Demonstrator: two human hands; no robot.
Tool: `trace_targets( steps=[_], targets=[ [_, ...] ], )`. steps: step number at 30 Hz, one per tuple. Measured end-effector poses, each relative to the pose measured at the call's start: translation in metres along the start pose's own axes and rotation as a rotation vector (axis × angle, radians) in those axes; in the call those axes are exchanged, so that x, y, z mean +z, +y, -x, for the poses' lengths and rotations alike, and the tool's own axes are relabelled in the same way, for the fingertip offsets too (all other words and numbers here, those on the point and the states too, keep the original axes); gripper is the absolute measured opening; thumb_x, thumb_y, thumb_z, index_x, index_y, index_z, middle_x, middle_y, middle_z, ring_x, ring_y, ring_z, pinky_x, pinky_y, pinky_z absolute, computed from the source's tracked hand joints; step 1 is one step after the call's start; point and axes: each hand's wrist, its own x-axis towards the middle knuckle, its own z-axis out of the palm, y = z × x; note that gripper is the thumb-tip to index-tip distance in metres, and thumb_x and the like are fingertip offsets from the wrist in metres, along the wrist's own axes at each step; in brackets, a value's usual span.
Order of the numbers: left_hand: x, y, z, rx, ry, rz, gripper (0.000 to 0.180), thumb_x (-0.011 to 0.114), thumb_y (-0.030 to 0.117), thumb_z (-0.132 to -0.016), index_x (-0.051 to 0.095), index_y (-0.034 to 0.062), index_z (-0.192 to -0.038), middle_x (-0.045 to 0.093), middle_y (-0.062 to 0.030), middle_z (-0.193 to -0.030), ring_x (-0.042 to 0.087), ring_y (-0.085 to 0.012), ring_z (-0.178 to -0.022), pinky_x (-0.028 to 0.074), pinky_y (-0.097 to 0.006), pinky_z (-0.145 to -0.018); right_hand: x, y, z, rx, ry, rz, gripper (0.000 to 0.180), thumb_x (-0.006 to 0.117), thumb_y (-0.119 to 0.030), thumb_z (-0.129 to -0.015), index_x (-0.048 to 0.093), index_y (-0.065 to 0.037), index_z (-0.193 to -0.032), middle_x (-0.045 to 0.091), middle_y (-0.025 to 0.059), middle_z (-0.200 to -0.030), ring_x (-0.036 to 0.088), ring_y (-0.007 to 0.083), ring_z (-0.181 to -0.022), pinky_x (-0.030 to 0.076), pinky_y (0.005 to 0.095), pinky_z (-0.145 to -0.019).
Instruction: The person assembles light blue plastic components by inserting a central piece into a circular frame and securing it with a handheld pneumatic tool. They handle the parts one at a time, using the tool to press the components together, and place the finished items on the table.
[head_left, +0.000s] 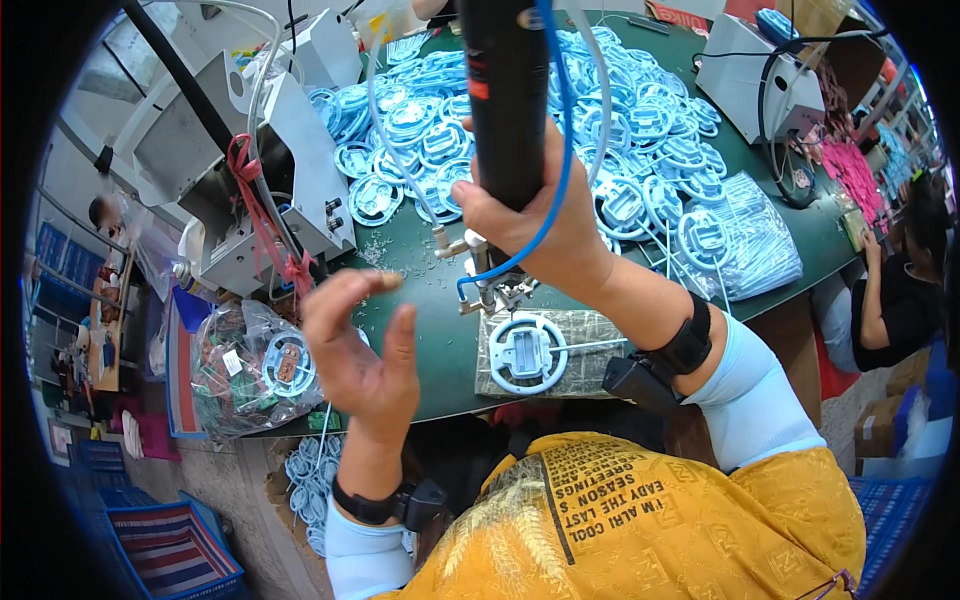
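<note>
Right hand [530,215] grips black screwdriver [505,100]; left hand [360,350] open beside white ring [527,352].

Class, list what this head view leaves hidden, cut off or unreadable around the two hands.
- Black tool: top cut off by the upper edge; tip hidden behind the right hand.
- Clear bag: contents too small and jumbled.
- Left hand: empty; its back faces away.

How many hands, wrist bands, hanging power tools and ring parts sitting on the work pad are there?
Hands: 2, left hand and right hand
Black wrist bands: 2
Hanging black screwdriver: 1
White ring part on the pad: 1
Total: 6
</note>
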Motion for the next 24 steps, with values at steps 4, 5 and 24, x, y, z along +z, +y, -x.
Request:
trace_targets(
  steps=[4, 5, 24],
  targets=[
    [0.026, 0.029, -0.07, 0.016, 0.008, 0.105, 0.056, 0.068, 0.004, -0.088, 0.042, -0.0024, -0.137, 0.055, -0.0169, -0.123, 0.061, -0.0255, -0.109, 0.047, -0.039, -0.094, 0.006, 0.0, -0.003, -0.178, -0.012, 0.126, 0.042, 0.07, -0.012, -0.078, 0.047, -0.002, -0.111, 0.057, 0.0085, -0.077, 0.057, 0.0178, -0.065, 0.049, 0.0311, -0.064],
    [0.033, 0.029, -0.085, 0.073, -0.026, 0.049, 0.052, 0.066, 0.008, -0.091, 0.042, -0.0032, -0.136, 0.058, -0.0159, -0.122, 0.062, -0.0237, -0.107, 0.048, -0.034, -0.092, 0.009, 0.002, -0.004, -0.183, -0.015, 0.091, 0.042, 0.07, -0.011, -0.078, 0.047, -0.002, -0.112, 0.057, 0.0091, -0.077, 0.057, 0.0181, -0.066, 0.049, 0.0312, -0.064],
    [0.055, 0.033, -0.1, -0.044, 0.06, 0.362, 0.053, 0.062, 0.013, -0.093, 0.037, -0.0012, -0.137, 0.057, -0.0152, -0.119, 0.058, -0.0216, -0.107, 0.046, -0.033, -0.092, 0.0, 0.01, -0.009, -0.13, -0.008, 0.047, 0.042, 0.071, -0.012, -0.076, 0.045, -0.002, -0.108, 0.058, 0.0123, -0.076, 0.059, 0.0216, -0.064, 0.049, 0.0334, -0.062]
  ],
)
